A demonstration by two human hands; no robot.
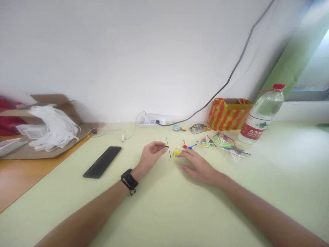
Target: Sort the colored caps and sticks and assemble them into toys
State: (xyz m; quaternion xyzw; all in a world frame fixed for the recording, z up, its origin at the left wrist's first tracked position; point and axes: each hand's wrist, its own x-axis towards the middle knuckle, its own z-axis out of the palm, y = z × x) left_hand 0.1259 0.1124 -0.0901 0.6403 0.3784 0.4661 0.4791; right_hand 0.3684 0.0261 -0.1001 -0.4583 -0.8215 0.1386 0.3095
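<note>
My left hand (152, 156), with a black watch on its wrist, pinches a thin black plastic arrow-like piece (168, 148) between thumb and fingertips. Its long shaft stands nearly upright from this view. My right hand (196, 165) has its thumb and fingers apart, the fingertips at a small yellow plastic piece (176, 153) with a round middle; whether they touch it I cannot tell. Just behind lie a red arrow piece (184, 144) and a blue arrow piece (191, 147), each with a round part.
To the right are mixed coloured pieces (207, 141) and a clear bag of pieces (232, 147). A water bottle (262, 116) and striped bag (227, 116) stand behind. A black phone (102, 162) lies left; a power strip (150, 121) and cardboard box (74, 116) are farther back.
</note>
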